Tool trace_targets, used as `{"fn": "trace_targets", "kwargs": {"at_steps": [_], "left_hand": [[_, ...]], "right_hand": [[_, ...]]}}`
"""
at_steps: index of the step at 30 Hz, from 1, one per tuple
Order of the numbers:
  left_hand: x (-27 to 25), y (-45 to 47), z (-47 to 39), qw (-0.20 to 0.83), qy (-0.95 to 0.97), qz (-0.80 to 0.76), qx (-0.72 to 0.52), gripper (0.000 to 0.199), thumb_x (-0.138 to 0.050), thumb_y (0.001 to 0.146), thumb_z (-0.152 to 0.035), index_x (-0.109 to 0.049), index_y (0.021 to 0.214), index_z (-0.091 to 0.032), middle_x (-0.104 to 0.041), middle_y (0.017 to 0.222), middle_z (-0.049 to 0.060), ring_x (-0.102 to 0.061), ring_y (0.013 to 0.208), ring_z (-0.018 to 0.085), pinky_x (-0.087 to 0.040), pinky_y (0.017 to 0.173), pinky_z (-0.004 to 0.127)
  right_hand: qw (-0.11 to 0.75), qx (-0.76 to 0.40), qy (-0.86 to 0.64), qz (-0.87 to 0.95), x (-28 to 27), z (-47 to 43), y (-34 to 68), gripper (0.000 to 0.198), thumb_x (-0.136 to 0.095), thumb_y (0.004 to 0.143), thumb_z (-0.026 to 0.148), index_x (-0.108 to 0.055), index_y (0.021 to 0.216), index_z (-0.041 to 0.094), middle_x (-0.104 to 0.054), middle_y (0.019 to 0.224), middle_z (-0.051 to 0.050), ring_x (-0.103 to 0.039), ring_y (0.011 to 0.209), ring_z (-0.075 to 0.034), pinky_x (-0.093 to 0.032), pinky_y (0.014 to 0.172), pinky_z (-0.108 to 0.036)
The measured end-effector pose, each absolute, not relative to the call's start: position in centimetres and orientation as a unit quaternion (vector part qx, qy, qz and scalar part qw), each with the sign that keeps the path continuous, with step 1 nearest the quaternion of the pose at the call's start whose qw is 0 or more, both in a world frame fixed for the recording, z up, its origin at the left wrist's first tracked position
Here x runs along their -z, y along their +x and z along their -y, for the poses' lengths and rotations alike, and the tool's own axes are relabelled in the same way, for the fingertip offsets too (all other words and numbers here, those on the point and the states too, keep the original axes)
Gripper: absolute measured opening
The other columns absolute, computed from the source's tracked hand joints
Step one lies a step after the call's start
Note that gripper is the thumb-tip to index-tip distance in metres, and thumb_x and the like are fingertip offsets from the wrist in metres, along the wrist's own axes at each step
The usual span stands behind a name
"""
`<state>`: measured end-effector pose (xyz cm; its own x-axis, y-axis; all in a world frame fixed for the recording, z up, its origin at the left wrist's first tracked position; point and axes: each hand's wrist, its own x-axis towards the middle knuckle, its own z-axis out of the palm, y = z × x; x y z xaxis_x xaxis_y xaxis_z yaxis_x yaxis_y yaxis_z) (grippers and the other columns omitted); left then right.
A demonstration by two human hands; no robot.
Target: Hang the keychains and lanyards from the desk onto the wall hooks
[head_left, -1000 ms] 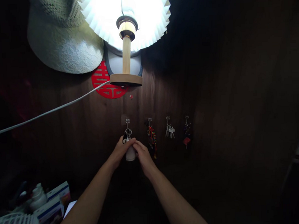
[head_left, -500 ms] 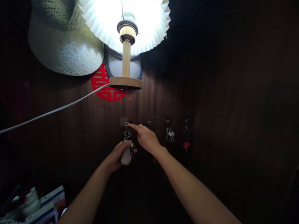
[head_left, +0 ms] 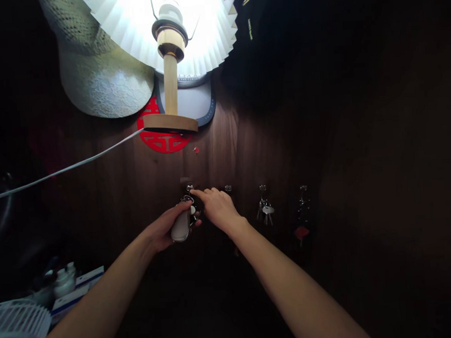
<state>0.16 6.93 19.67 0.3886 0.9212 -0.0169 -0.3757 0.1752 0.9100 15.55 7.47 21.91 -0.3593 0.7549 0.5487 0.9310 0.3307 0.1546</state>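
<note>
My left hand (head_left: 168,225) is closed around a bunch of keys with a smooth, light grey key case (head_left: 180,228). Its metal ring is just under the leftmost wall hook (head_left: 189,188); whether ring and hook touch is hard to make out. My right hand (head_left: 219,207) reaches in from the right, its index finger stretched out to the tip of that same hook and the other fingers bent. The right thumb is hidden. Just above the right hand shows a second hook (head_left: 228,188), its lower part covered by the hand.
Keys (head_left: 266,210) hang from another hook to the right, and a red tag (head_left: 301,232) dangles farther right. Above stand a lit lamp (head_left: 171,86) with a white cord (head_left: 81,162), a straw hat (head_left: 107,84) and a cap (head_left: 187,98). Bottles (head_left: 64,283) and a white basket (head_left: 25,315) sit lower left.
My left hand has brought the key case slightly up and left, with its ring nearer the hook. The right index finger stays by the hook, slightly lower. The camera view has shifted.
</note>
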Motion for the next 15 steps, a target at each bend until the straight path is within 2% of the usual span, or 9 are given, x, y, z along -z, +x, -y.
{"fn": "trace_targets", "kwargs": {"at_steps": [6, 11, 15], "left_hand": [[-19.5, -0.3, -6.5, 0.684, 0.445, -0.337, -0.470, 0.018, -0.058, 0.083, -0.031, -0.065, 0.083, -0.015, -0.073, 0.079, 0.008, -0.068, 0.060, 0.015, -0.047, 0.040, 0.018], [-19.2, -1.4, -6.5, 0.644, 0.440, -0.372, -0.504, 0.013, -0.058, 0.082, -0.022, -0.065, 0.074, -0.015, -0.071, 0.068, 0.004, -0.066, 0.055, 0.013, -0.053, 0.047, 0.018], [-19.9, -1.4, -5.9, 0.619, 0.446, -0.360, -0.536, 0.012, -0.057, 0.083, -0.023, -0.065, 0.087, -0.016, -0.072, 0.076, 0.004, -0.068, 0.061, 0.012, -0.052, 0.049, 0.017]], "right_hand": [[0.199, 0.212, -0.531, 0.796, -22.2, -7.1, 15.8, 0.044, -0.037, 0.091, 0.013, -0.045, 0.130, 0.029, -0.066, 0.108, -0.007, -0.055, 0.098, -0.022, -0.038, 0.077, -0.032], [0.205, 0.208, -0.532, 0.795, -22.2, -7.0, 15.9, 0.046, -0.037, 0.089, 0.009, -0.044, 0.131, 0.028, -0.066, 0.107, -0.009, -0.057, 0.099, -0.022, -0.038, 0.077, -0.033], [0.209, 0.201, -0.532, 0.796, -22.2, -7.1, 15.9, 0.045, -0.037, 0.089, 0.009, -0.045, 0.130, 0.028, -0.067, 0.106, -0.009, -0.058, 0.098, -0.022, -0.039, 0.077, -0.032]]}}
